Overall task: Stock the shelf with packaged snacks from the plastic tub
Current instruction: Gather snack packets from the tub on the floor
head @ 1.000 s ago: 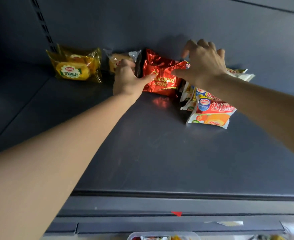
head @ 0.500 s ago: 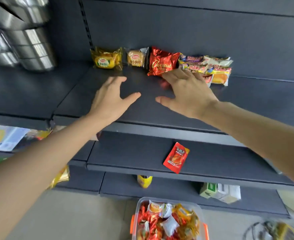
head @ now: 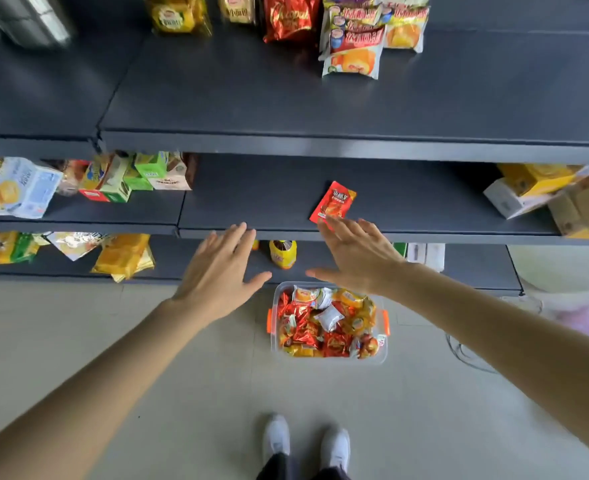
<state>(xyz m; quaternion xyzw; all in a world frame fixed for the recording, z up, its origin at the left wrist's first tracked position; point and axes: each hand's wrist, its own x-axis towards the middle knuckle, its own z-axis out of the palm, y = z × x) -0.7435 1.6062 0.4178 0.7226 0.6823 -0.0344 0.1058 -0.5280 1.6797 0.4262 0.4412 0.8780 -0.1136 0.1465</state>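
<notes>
With the red foil packet (head: pixel 291 17) left in the row at 12 o'clock on the top shelf (head: pixel 286 105), the left hand (head: pixel 216 271) and right hand (head: pixel 358 258) are drawn back down, fingers spread and nothing held, toward the plastic tub (head: pixel 334 360) of snacks at 6 o'clock.

The clear plastic tub (head: pixel 331 360) with orange handles sits on the floor toward 6 o'clock. It is full of red, yellow and white snack packs (head: pixel 315 332). At 12 o'clock, a row of packs (head: pixel 351 43) lies at the back of the dark top shelf (head: pixel 286 105).
</notes>
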